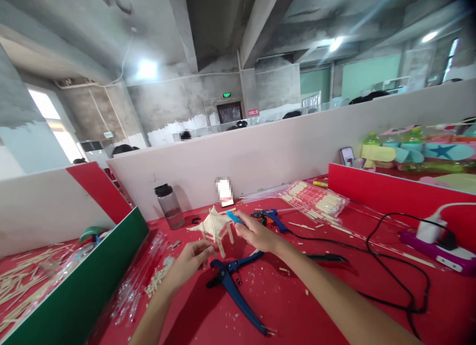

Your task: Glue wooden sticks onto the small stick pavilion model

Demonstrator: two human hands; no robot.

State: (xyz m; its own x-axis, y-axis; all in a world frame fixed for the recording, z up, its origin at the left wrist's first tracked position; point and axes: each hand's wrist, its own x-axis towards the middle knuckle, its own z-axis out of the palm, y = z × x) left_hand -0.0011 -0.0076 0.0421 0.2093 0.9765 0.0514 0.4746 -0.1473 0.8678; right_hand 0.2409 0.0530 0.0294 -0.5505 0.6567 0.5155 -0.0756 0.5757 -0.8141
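A small model built of wooden sticks stands on the red table. My left hand pinches one of its legs at the lower front. My right hand is at the model's right side and holds a small blue tool pointed at it. Blue-handled cutters lie on the table just below both hands.
A blue glue gun and its black cable lie to the right, with a bundle of sticks behind. A dark-lidded bottle and a phone stand by the white partition. A green divider lies left.
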